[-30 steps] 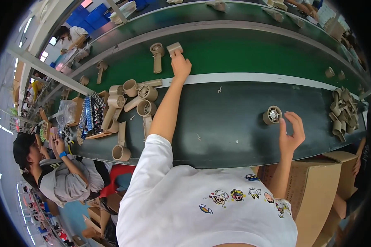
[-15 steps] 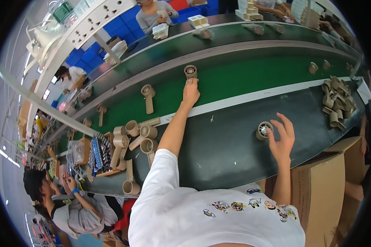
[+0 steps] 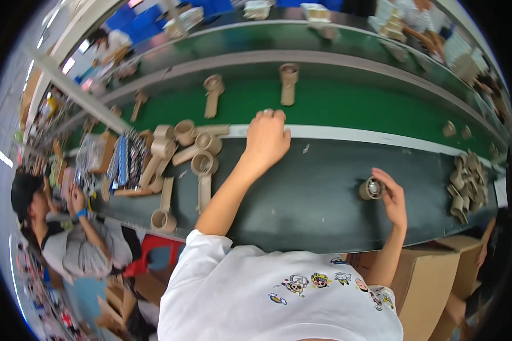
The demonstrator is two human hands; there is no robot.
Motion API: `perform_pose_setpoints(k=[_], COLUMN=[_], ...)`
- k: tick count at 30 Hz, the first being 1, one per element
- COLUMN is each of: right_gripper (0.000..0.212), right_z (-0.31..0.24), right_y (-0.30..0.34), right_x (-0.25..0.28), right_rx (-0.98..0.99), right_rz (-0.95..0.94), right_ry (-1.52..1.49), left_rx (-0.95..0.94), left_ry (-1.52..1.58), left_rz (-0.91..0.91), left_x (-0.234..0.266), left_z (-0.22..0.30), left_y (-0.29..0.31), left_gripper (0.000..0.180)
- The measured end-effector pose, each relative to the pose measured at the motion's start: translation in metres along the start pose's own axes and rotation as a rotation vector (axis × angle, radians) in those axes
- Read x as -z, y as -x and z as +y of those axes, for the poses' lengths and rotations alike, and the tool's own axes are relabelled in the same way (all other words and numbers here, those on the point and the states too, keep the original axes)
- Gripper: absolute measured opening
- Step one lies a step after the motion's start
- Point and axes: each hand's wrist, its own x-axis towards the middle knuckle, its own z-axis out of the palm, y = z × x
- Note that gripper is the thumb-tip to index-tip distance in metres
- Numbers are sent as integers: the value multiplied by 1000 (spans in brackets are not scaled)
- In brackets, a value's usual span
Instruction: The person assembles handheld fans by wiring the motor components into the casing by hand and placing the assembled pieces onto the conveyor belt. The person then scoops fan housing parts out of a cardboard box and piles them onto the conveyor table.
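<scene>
Over the black work surface, my right hand [image 3: 395, 200] has its fingers closed round the side of a short, round beige fan housing [image 3: 372, 188] with a shiny centre. A shadow falls below that housing. My left hand [image 3: 267, 142] is near the white rail, its fingers curled and no object showing in them. Just beyond it, a beige handheld fan body [image 3: 288, 85] lies on the green belt, apart from the fingers. Farther left on the belt is another handheld fan body [image 3: 213, 95].
Several beige fan shells [image 3: 203, 162] lie to the left beside a box of patterned strips [image 3: 128, 159]. A pile of curved beige shells [image 3: 468, 184] sits at the far right. A cardboard box [image 3: 429, 278] stands below the edge. A co-worker [image 3: 79, 227] sits at the left.
My left hand has let go of the handheld fan body on the green belt and drawn back toward me. My right hand has closed on the round fan housing. The view has shifted.
</scene>
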Motion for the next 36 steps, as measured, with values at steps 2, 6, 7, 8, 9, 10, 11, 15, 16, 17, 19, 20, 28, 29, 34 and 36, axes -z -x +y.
perform_pose_setpoints(k=[2,6,7,8,9,10,11,15,16,17,19,20,28,29,34,36], right_gripper=[65,49,38,38,35,32,32,29,31,32,40,46,63,65,61,60], right_z=[-6,-4,-3,-1,0,0,-2,-13,-17,-20,-23,-23,-37,-39,-31,-23], right_y=[-4,-9,-10,-10,-9,-8,-8,4,7,10,16,18,25,27,45,52], right_x=[-4,-14,-19,-25,-29,-35,-44,-67,-67,-65,-56,-52,-41,-42,-56,-61], right_rx=[-9,-60,-34,-41,-17,9,2,-35,-8,18,14,86,89,63,-39,-51], right_rz=[-41,-80,-72,-87,-45,-2,-10,140,102,66,10,-50,-236,-219,-75,30], right_ry=[-48,92,114,105,101,96,92,294,280,266,249,137,286,300,323,283], left_rx=[124,358,446,529,557,568,613,566,529,834,710,657,421,417,208,65], left_ry=[-48,-242,-295,-346,-325,-331,-266,-76,55,560,1192,1315,1986,2001,1508,1004], left_rz=[-94,143,138,132,59,51,41,110,155,35,-6,-32,-428,-460,-526,-569], left_x=[40,64,65,62,58,52,45,31,36,46,55,56,6,0,-15,-18], left_z=[2,-35,-46,-57,-67,-72,-76,-100,-100,-99,-100,-95,-69,-66,-41,-34], left_y=[52,134,149,163,175,181,182,180,176,170,169,166,153,148,120,109], left_gripper=[23,39,47,54,61,61,61,48,43,37,39,43,55,55,45,44])
